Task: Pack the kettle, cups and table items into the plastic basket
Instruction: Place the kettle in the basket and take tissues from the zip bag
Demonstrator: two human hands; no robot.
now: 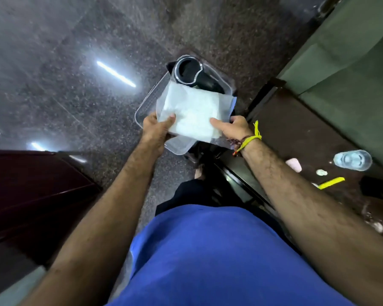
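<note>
A clear plastic basket (149, 100) is held out over the granite floor. A black and silver kettle (189, 72) stands in its far end. A white packet in a clear wrapper (191, 113) lies across the basket's near part. My left hand (156, 127) grips the basket's near left rim, thumb on the packet. My right hand (234, 127) grips the near right side, thumb pressing the packet's edge. A clear cup (353, 160) stands on the dark table at the right.
The dark wooden table (296, 133) at the right carries a pink scrap (294, 164), a white bit (321, 172) and a yellow strip (332, 182). A green sofa (352, 69) is beyond it. Dark wooden furniture (31, 191) stands at the left.
</note>
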